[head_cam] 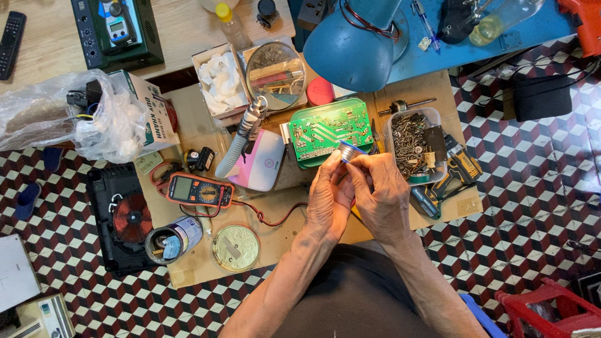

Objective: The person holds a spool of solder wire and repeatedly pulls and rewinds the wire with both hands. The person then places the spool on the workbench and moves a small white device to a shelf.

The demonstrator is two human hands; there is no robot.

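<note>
My left hand [328, 197] and my right hand [382, 191] meet in front of me, both closed around a small spool of solder wire [348, 151] held at the fingertips. Just beyond the spool lies a green circuit board [325, 129] on the cardboard sheet [194, 125] that covers the floor. An orange multimeter [200, 189] with red and black leads lies to the left of my hands. A white and pink box [263, 161] sits between the multimeter and the board, with a grey flexible hose [241, 139] resting over it.
A clear tub of screws and metal parts [410, 143] stands right of the board, tools beside it. A blue lamp shade [354, 40], round mirror [275, 72], cotton box [219, 81], plastic bag [69, 116], black induction cooker with copper coil [128, 219], tin can [172, 239] and round lid [235, 247] surround me.
</note>
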